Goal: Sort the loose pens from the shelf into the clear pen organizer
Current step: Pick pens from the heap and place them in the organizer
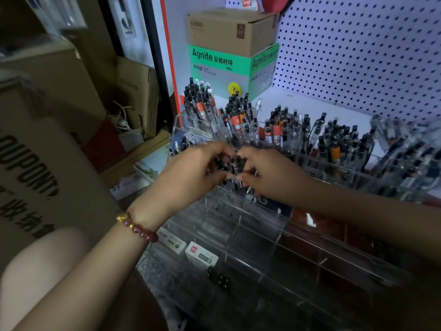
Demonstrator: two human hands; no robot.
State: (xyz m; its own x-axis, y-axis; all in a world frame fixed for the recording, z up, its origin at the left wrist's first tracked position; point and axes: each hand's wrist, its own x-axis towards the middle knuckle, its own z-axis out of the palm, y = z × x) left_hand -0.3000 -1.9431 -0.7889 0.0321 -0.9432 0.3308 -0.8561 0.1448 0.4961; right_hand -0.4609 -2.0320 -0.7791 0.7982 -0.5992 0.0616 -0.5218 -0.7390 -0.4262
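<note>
The clear organizer (241, 219) is glossy, see-through acrylic. Its thin flat walls cut it into square cells that step upward toward the back. The edges catch pale light, and a dark red base shows through the panels. It rests on the white shelf (307, 105) and spreads from the centre of the view out to five o'clock.

The rear cells, from eleven round to three o'clock of the hands, are packed with standing pens (238, 120). These have slim transparent barrels with black tops and clips, and several carry orange-and-white labels. Two small white cartons (201, 255) show through the acrylic at seven o'clock.

At the centre the left hand (191, 168) and the right hand (269, 174) meet. Both curl round one bundle of pens (232, 163), fingers on top and thumbs beneath. The bundle's dark ends point up and away, and it is held over a middle row of the organizer. Whether its tips touch the acrylic cannot be told.

A bracelet (138, 229) of smooth, round reddish beads with a gold charm circles the left wrist.

At twelve o'clock stands a shiny green printed box (214, 65), with a plain matte cardboard box (229, 28) stacked on it. A white pegboard (358, 56), dotted with even rows of dark holes, fills one to two o'clock. A dull brown carton (35, 163) with black lettering sits at nine o'clock.
</note>
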